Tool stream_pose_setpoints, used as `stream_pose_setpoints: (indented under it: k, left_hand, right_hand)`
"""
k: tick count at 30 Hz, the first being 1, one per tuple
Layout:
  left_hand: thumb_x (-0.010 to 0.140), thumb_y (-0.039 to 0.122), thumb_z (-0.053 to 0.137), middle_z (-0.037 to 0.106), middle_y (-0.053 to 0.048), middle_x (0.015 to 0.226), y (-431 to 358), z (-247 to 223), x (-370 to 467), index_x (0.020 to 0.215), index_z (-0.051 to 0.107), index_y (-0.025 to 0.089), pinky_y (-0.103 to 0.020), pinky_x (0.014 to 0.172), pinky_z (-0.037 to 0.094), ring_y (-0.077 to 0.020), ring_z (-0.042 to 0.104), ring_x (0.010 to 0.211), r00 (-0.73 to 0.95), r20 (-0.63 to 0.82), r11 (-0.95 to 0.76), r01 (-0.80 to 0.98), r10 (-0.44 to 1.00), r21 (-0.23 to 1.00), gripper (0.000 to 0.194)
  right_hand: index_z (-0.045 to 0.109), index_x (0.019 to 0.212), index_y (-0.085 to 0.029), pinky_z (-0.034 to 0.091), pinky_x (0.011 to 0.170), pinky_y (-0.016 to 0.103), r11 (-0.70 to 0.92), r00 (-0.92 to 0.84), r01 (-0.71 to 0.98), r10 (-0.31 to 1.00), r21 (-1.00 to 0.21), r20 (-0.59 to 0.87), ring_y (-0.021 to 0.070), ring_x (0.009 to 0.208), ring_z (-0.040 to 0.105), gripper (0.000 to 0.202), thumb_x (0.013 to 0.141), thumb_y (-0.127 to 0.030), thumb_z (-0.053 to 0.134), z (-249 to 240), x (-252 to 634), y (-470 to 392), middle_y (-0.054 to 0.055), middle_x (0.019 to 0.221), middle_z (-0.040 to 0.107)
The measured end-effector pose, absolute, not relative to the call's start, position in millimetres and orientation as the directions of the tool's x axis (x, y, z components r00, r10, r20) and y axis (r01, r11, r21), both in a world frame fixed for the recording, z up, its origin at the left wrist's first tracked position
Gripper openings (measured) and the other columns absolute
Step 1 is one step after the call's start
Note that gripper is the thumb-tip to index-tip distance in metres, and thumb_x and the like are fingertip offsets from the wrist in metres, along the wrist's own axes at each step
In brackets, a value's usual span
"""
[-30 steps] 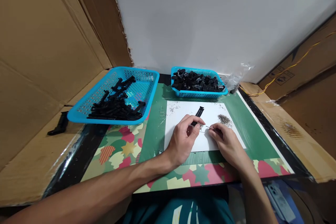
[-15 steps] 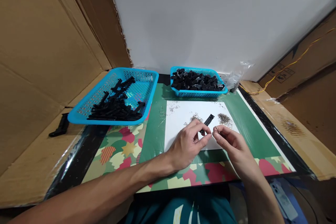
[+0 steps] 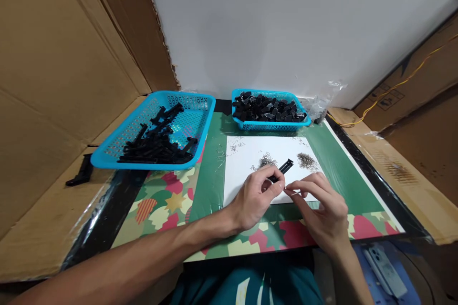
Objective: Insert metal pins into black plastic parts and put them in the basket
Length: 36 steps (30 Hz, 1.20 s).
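Observation:
My left hand (image 3: 255,195) is closed around a long black plastic part (image 3: 286,166), whose far end sticks out past the fingers. My right hand (image 3: 324,205) pinches a thin metal pin (image 3: 295,193) right beside the left fingertips. Whether the pin touches the black part is hidden by the fingers. Both hands are over a white sheet (image 3: 236,176). On that sheet, one pile of tiny metal pieces (image 3: 266,161) lies just beyond my left hand, and another pile of tiny brownish metal pieces (image 3: 306,161) lies beyond my right hand.
A blue basket (image 3: 211,126) at the left holds long black parts. Another blue basket (image 3: 272,127) at the back holds small black pieces. A clear plastic bag (image 3: 319,107) stands beside it. One black part (image 3: 81,171) lies at far left; a phone (image 3: 385,267) is low right.
My right hand has turned over and its fingertips have come closer to the left ones, with the thin pin now showing. The black part has tilted slightly in my left hand.

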State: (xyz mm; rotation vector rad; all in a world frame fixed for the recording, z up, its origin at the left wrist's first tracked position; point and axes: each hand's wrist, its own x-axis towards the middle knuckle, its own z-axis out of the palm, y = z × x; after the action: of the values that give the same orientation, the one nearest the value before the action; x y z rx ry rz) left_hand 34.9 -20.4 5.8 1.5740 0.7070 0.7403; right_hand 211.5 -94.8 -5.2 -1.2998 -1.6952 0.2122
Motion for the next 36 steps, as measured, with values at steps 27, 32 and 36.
stream_pose_setpoints:
  k: [27, 32, 36]
  left_hand:
    - [0.098, 0.034, 0.076, 0.068, -0.004, 0.105, -19.1, -17.1, 34.7, 0.151, 0.055, 0.026, -0.025, 0.073, 0.05, -0.0135, 0.06, 0.08, 0.652, 0.175, -0.205, -0.03, 0.738, 0.978, 0.057]
    - [0.099, 0.034, 0.076, 0.072, -0.003, 0.107, -18.9, -19.1, 34.5, 0.15, 0.06, 0.029, -0.024, 0.073, 0.052, -0.0127, 0.062, 0.079, 0.672, 0.189, -0.236, -0.022, 0.716, 0.972, 0.053]
    - [0.098, 0.034, 0.076, 0.074, -0.003, 0.108, -18.4, -19.0, 34.6, 0.149, 0.062, 0.029, -0.023, 0.071, 0.052, -0.012, 0.061, 0.077, 0.673, 0.179, -0.22, -0.025, 0.718, 0.975, 0.053]
  right_hand:
    - [0.078, 0.105, -0.027, 0.046, 0.063, 0.034, 0.384, 0.148, 0.677, 0.764, -0.628, 0.627, 0.0185, 0.068, 0.058, 0.018, 0.099, -0.011, 0.071, -21.8, 215.1, -110.5, 0.001, 0.077, 0.067]
    - [0.077, 0.105, -0.026, 0.046, 0.063, 0.032, 0.4, 0.134, 0.659, 0.771, -0.637, 0.622, 0.0167, 0.07, 0.059, 0.022, 0.099, -0.006, 0.069, -20.0, 216.1, -110.2, 0.001, 0.08, 0.069]
    - [0.078, 0.106, -0.026, 0.047, 0.064, 0.031, 0.405, 0.131, 0.627, 0.788, -0.665, 0.602, 0.0166, 0.071, 0.06, 0.024, 0.098, -0.005, 0.068, -19.3, 217.2, -112.1, 0.001, 0.081, 0.069]
